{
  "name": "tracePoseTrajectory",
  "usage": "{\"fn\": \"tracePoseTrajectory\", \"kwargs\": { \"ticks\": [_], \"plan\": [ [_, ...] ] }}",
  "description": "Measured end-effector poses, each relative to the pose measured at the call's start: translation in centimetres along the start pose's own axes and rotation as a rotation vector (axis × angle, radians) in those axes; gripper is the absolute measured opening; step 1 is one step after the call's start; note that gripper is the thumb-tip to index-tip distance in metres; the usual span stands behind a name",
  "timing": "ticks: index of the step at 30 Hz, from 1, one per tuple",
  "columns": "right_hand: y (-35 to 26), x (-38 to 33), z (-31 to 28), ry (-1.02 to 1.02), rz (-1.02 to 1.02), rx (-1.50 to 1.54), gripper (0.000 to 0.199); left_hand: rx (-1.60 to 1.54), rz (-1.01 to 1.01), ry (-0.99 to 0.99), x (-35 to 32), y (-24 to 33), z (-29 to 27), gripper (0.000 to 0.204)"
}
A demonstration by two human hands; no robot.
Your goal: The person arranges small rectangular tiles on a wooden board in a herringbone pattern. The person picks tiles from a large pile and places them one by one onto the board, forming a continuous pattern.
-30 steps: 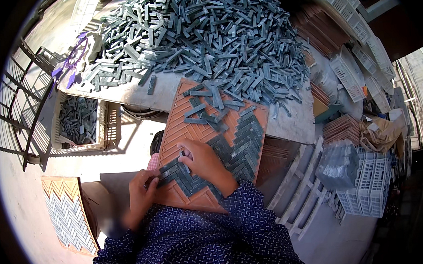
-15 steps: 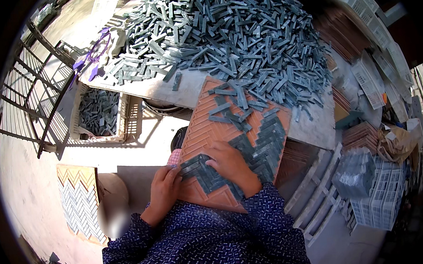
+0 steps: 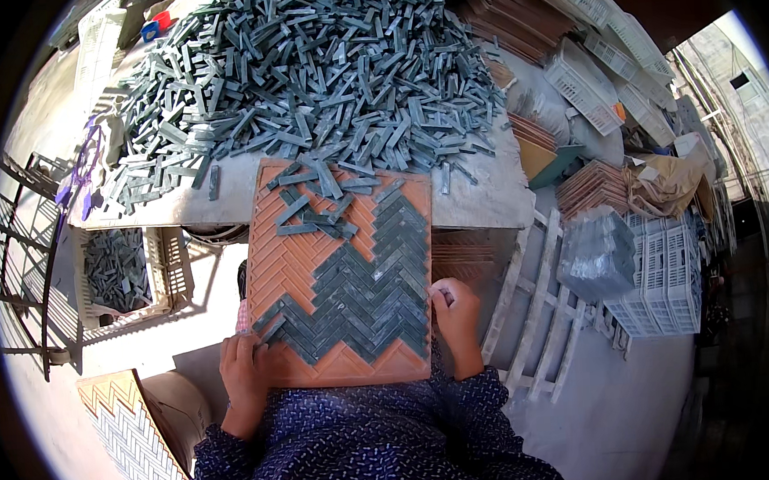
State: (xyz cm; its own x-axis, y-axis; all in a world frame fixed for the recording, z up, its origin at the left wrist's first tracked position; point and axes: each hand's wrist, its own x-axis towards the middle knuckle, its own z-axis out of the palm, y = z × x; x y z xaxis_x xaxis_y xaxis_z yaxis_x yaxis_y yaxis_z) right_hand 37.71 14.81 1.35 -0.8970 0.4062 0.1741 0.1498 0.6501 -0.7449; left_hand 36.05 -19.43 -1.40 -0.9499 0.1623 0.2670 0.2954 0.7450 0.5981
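Note:
An orange herringbone mould tray (image 3: 291, 261) leans from my lap up against the table edge. Grey stone strips (image 3: 370, 294) fill its lower and right parts in a zigzag, and a few loose strips (image 3: 316, 204) lie near its top. My left hand (image 3: 245, 372) grips the tray's lower left edge, fingers beside the lowest strips. At the tray's right edge, my right hand (image 3: 456, 313) is curled around the rim. A large heap of grey strips (image 3: 304, 69) covers the table beyond.
A white crate of grey strips (image 3: 122, 274) stands on the floor at left. A finished herringbone sheet (image 3: 132, 436) lies at lower left. White plastic crates (image 3: 664, 280), stacked orange trays (image 3: 588, 188) and a wooden frame (image 3: 538, 310) crowd the right.
My right hand has moved off the strips in the tray's middle to its right edge. Both hands now hold the tray's sides, and the view has shifted so the tray appears squarer.

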Motion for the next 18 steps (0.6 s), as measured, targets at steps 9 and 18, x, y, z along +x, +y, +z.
{"fn": "tracePoseTrajectory", "kwargs": {
  "ticks": [9,18],
  "plan": [
    [-0.8,-2.1,0.9,0.107,-0.003,-0.127,0.017,-0.716,-0.474,-0.108,1.3,0.0,-2.3,0.018],
    [-1.8,-1.4,0.8,0.05,0.251,0.159,0.016,-1.647,-0.869,-0.461,3.0,5.4,-1.7,0.027]
  ]
}}
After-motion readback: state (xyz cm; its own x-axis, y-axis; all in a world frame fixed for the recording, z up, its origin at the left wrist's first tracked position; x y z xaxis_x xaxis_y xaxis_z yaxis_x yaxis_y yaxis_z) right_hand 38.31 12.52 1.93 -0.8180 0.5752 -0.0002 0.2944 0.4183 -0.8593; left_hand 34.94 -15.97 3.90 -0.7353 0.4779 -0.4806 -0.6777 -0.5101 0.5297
